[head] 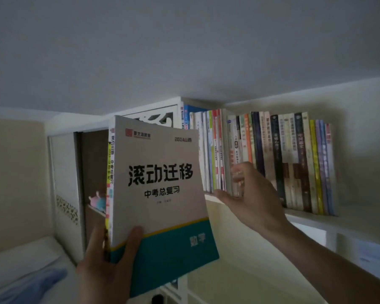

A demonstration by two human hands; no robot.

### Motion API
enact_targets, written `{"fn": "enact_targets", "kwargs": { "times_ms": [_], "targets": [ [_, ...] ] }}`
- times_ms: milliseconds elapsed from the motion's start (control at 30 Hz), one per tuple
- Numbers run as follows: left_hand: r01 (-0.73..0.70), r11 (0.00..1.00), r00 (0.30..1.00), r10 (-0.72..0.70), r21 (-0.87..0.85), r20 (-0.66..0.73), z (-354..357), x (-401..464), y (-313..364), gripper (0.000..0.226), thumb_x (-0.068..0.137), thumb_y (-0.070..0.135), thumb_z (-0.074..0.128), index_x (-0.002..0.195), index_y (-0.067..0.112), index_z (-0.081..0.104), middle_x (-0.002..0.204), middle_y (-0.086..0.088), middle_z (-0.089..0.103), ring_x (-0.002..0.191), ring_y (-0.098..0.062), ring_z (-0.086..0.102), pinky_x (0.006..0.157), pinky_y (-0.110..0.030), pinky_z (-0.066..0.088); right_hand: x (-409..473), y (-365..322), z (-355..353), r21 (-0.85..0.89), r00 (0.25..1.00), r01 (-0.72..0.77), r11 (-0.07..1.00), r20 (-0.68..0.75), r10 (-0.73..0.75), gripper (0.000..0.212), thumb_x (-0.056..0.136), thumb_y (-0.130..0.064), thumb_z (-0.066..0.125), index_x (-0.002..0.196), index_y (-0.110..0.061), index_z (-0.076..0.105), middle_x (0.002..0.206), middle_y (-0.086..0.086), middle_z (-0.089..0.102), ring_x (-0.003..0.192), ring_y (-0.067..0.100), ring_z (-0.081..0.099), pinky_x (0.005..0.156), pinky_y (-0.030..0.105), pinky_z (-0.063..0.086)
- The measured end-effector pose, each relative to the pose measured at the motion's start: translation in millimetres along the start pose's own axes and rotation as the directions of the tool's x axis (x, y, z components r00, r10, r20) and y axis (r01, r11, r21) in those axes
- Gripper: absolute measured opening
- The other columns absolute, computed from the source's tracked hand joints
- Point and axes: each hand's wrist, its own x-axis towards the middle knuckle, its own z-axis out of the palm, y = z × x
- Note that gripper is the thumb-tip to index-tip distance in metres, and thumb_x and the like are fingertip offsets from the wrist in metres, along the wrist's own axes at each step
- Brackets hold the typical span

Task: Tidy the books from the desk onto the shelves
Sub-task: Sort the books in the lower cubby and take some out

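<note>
Grey book (pixel 160 172), teal band, yellow stripe, black title.

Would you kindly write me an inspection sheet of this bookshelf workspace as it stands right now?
Surface: white shelf carries a row of upright books, packed close; the desk is not in view.
Job's things: grey and teal workbook held upright in front of the shelf, with another book pressed against its left side.
Clutter: small plush toy in the dark compartment at left.
Hands: left hand grips the workbook's bottom corner, thumb on the cover; right hand reaches to the shelved books, fingers at their spines, blurred.
Cables: nothing seen.
Surroundings: white ceiling, pale wall, blue cloth at lower left.
</note>
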Motion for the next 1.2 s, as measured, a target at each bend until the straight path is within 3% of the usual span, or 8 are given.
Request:
{"fn": "enact_targets", "kwargs": {
  "times_ms": [133,267,400,500,667,767,1000,1200],
  "targets": [
    [-0.009,1.0,0.998,0.009,0.007,-0.068,17,38,-3,0.041,0.084,0.043,0.076,0.117,0.026,0.058,0.1,0.005,0.073,0.085,-0.019,0.066,0.091,-0.04,0.056,57,-3,31,-0.299,0.966,0.243,0.923,-0.014,-0.259,0.053,0.081,-0.051,0.075,0.122,-0.025,0.052,0.118,-0.004,0.06,0.106,0.017,0.058,0.086,0.035,0.053],
    [-0.083,0.997,0.992,0.082,-0.004,-0.1,37,69,-4,0.028,0.089,0.041,0.073,0.102,0.023,0.054,0.09,0.002,0.069,0.071,-0.007,0.058,0.061,-0.027,0.044,114,-11,45,-0.433,0.913,0.382,0.817,0.041,-0.405,0.056,0.085,-0.048,0.071,0.131,-0.021,0.053,0.132,0.001,0.057,0.122,0.02,0.051,0.104,0.04,0.046],
    [-0.122,0.992,0.986,0.117,-0.03,-0.117,52,99,-2,0.025,0.089,0.038,0.072,0.097,0.026,0.052,0.083,0.011,0.065,0.07,-0.005,0.058,0.055,-0.02,0.039,157,-18,57,-0.564,0.858,0.428,0.706,0.01,-0.513,0.062,0.085,-0.049,0.07,0.135,-0.014,0.055,0.135,0.007,0.056,0.126,0.026,0.047,0.108,0.044,0.042],
    [-0.166,0.986,0.972,0.168,0.024,-0.165,57,115,-5,0.029,0.084,0.046,0.072,0.101,0.032,0.053,0.087,0.0,0.069,0.07,-0.024,0.062,0.066,-0.029,0.048,170,-16,71,-0.608,0.78,0.556,0.568,0.146,-0.608,0.07,0.078,-0.045,0.076,0.138,-0.018,0.053,0.148,0.012,0.045,0.138,0.033,0.036,0.118,0.051,0.031],
    [-0.251,0.968,0.936,0.245,0.008,-0.255,64,124,-2,0.04,0.071,0.056,0.069,0.105,0.044,0.053,0.088,0.027,0.062,0.073,-0.022,0.063,0.087,-0.035,0.053,181,-2,84,-0.637,0.649,0.701,0.319,0.387,-0.655,0.072,0.08,-0.05,0.072,0.145,-0.026,0.049,0.162,0.011,0.031,0.151,0.039,0.019,0.115,0.056,0.01],
    [-0.277,0.96,0.915,0.277,0.042,-0.294,71,126,-7,0.054,0.071,0.074,0.062,0.111,0.038,0.055,0.088,0.022,0.063,0.073,-0.019,0.062,0.088,-0.03,0.054,184,4,79,-0.613,0.618,0.739,0.281,0.451,-0.644,0.071,0.086,-0.058,0.061,0.148,-0.027,0.044,0.165,0.008,0.023,0.153,0.039,0.009,0.116,0.061,0.016],
    [-0.274,0.956,0.929,0.292,0.106,-0.229,79,120,4,0.055,0.073,0.063,0.057,0.114,0.028,0.064,0.089,0.003,0.075,0.065,-0.024,0.069,0.067,-0.043,0.063,190,6,69,-0.587,0.573,0.774,0.235,0.494,-0.653,0.07,0.079,-0.059,0.068,0.139,-0.025,0.057,0.157,0.009,0.037,0.149,0.039,0.025,0.113,0.053,0.026],
    [-0.324,0.936,0.89,0.352,0.14,-0.29,92,124,10,0.036,0.08,0.048,0.065,0.111,0.034,0.055,0.079,0.011,0.064,0.054,-0.005,0.056,0.058,-0.011,0.042,193,12,70,-0.561,0.549,0.789,0.25,0.462,-0.697,0.062,0.081,-0.06,0.066,0.13,-0.022,0.064,0.149,0.007,0.047,0.145,0.035,0.033,0.115,0.049,0.031]
  ]
}}
